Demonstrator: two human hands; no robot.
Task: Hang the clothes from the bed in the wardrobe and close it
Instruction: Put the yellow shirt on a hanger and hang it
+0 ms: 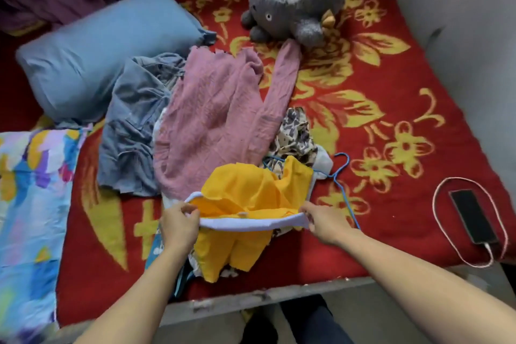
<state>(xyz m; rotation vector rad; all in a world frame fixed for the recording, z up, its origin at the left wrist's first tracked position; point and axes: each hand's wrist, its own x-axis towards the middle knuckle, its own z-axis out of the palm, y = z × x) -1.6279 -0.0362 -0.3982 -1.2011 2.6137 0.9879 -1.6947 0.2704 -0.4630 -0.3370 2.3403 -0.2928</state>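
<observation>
Both hands are pinching the pale blue band [245, 225] of a yellow garment [251, 193] — the left hand [178, 225] at its left end, the right hand [324, 222] at its right end, fingers curled over the edge and the band drawn taut between them. The step in hand looks like opening this piece out for hanging. Doing it well probably means lifting it clear of the pile before shaking it straight, so the patterned garment [296, 134] beneath does not come up with it, and then finding the proper opening rather than feeding a hanger in blind. A blue wire hanger [341, 190] lies on the bed [391, 78], partly tucked under the garment's far right corner, one arm running just right of the right hand — near enough to take once one hand lets go. The yellow cloth sits at the near edge of the bed, between the hands and just beyond them. A pink knit sweater [215, 120] and a grey-blue garment [134, 126] wait farther off to the left. No wardrobe is in view.
</observation>
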